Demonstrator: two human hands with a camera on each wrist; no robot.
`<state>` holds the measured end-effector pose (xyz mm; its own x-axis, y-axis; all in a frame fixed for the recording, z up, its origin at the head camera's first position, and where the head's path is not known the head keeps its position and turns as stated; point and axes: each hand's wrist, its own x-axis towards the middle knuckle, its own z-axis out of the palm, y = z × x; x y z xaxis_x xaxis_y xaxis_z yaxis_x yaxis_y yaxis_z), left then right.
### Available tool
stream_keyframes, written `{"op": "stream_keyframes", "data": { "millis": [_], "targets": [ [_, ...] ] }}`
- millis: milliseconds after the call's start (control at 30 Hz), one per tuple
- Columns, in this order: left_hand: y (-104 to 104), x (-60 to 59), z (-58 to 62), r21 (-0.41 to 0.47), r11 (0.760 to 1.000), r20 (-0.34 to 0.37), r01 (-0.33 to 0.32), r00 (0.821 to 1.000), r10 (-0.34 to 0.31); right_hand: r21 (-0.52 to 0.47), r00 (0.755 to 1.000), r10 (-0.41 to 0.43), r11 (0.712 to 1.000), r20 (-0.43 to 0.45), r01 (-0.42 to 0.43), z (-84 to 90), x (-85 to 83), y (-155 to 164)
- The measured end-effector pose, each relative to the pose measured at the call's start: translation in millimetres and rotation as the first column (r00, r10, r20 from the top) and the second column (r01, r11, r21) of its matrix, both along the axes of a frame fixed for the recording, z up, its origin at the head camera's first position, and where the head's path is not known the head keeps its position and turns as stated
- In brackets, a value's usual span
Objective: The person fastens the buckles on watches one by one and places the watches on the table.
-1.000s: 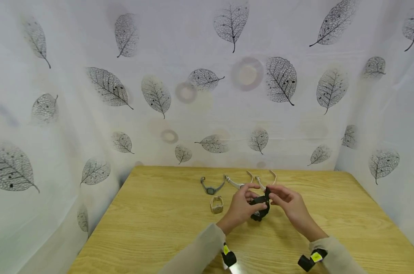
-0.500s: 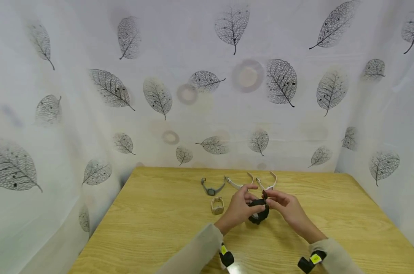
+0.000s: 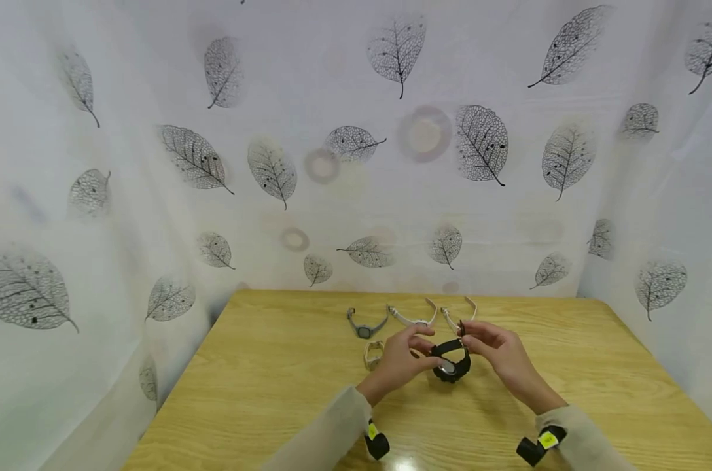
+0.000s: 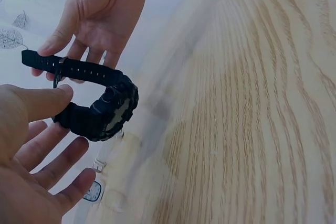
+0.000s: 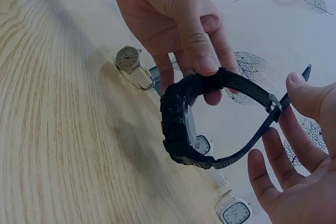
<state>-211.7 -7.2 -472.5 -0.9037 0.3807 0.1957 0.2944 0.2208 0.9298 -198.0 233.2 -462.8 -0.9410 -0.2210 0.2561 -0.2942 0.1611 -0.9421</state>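
Black watch [image 3: 451,363]; pale wooden table [image 3: 262,399]; white, grey-leaf-patterned curtain [image 3: 156,131].

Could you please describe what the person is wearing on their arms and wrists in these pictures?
Both arms wear light beige long sleeves, left and right. Each cuff carries a small black wrist-mounted device with a yellow-green tag, left and right. The left hand and right hand are bare, with no rings or gloves visible.

4 other watches [image 3: 364,326] on the wooden table [image 3: 262,392], leaf-print cloth [image 3: 214,163] behind
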Motion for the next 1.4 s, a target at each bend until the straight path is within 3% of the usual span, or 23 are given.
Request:
{"op": "stream_keyframes", "data": {
  "millis": [233,400,667,967,1167,1400],
  "targets": [
    [-4.9,-1.9,-3.9,0.009,1.0,0.045,-0.021,0.999,0.021,0.01,1.0,-0.008,1.0,0.004,0.008,0.5,0.0,-2.0],
    [-9.7,-3.1,-3.0,0.05,0.998,0.013,-0.027,1.0,0.026,0.127,0.998,-0.038,0.991,-0.041,0.043,2.9,-0.7,-5.9],
    [-14.8,-1.9,3.6,0.032,0.999,-0.059,-0.008,0.998,0.01,0.282,0.984,0.1,0.958,-0.145,-0.055,8.3,-4.1,-12.5],
    [-15.4,2.4,4.9,0.014,1.0,-0.045,0.008,0.999,-0.007,0.372,0.975,0.185,0.919,-0.123,-0.128,7.1,0.0,-14.2],
    [-12.9,1.7,5.0,-0.004,1.0,-0.06,0.022,0.998,-0.022,0.395,0.971,0.198,0.909,-0.137,-0.13,6.5,-1.2,-12.0],
    [-6.5,-3.1,2.5,-0.1,0.995,-0.1,0.024,0.994,-0.034,0.43,0.965,0.198,0.897,-0.175,-0.106,3.7,-2.6,-12.2]
  ]
}}
